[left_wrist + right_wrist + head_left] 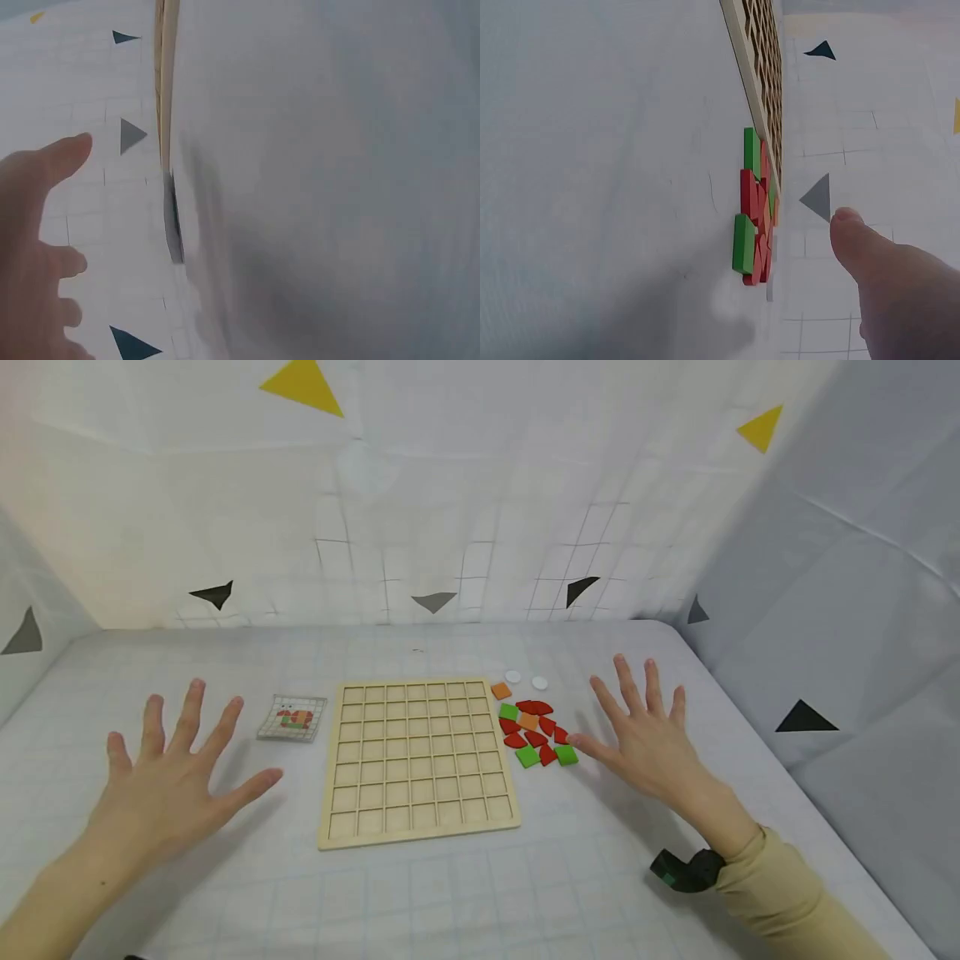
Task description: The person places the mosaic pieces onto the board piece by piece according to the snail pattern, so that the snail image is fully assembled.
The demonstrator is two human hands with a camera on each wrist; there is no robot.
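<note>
Fingers spread wide, my left hand hovers over the table at the left, holding nothing. Nearest to it lies a small picture card printed with a grid and a red, green and orange figure. A square wooden grid board rests flat between the hands, its cells bare. My right hand is likewise spread above the table on the right, with nothing in it. Beside its thumb is a loose group of pieces: red rounded ones, green squares, orange squares and two white discs.
The white cloth-covered table meets a white backdrop with yellow and black triangles at the rear. A grey-white side wall stands at the right. A black wrist device sits by the right sleeve.
</note>
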